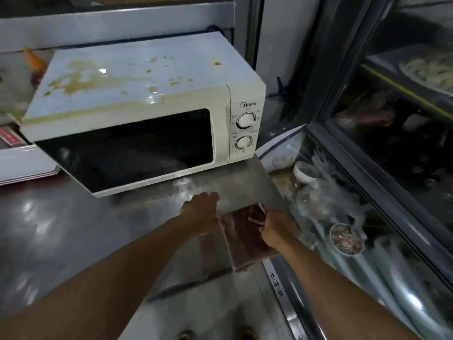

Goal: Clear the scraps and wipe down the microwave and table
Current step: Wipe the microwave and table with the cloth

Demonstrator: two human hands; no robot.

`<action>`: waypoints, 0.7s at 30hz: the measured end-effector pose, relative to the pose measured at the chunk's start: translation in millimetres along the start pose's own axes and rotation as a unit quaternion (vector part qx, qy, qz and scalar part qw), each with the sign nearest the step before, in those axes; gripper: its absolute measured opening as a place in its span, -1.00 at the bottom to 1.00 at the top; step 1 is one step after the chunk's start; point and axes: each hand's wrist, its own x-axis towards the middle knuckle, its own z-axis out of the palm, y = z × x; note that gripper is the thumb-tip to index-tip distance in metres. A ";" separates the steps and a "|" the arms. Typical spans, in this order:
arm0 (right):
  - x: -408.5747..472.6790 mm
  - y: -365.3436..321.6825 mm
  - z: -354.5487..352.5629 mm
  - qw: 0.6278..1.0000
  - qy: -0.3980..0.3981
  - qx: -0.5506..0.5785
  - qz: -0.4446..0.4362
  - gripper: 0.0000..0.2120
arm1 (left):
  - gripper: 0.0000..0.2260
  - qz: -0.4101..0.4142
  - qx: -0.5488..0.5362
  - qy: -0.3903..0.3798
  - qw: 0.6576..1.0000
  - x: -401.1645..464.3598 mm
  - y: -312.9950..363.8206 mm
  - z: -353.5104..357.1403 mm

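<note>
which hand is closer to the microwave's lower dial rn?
Left. The left hand rests on the table below the microwave door, down-left of the lower dial. The right hand grips the cloth at the table's edge, lower still.

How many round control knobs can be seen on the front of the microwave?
2. Both sit on the control panel to the right of the microwave door: the upper knob just under the brand name, and the lower knob directly below it. No other knob shows.
</note>
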 end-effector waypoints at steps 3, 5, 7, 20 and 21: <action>4.6 5.0 0.1 0.999 -0.028 0.011 -0.035 -0.67 | -0.49 -0.032 -0.001 0.015 0.999 -5.3 7.4 1.4; 4.6 5.9 -5.4 0.996 -0.046 0.047 -0.060 -0.65 | -0.49 -0.053 0.002 0.020 0.998 -10.7 11.8 1.0; 2.2 3.0 -17.1 0.984 -0.076 0.133 -0.086 -0.68 | -0.50 -0.073 -0.006 0.021 0.997 -16.9 13.5 -1.7; -11.6 -60.5 -147.2 0.888 -0.074 0.394 -0.225 -0.74 | -0.65 -0.110 -0.178 0.110 0.972 -55.1 28.0 -68.7; -14.5 -66.9 -160.4 0.880 -0.068 0.405 -0.240 -0.74 | -0.72 -0.117 -0.223 0.121 0.960 -56.1 29.5 -76.1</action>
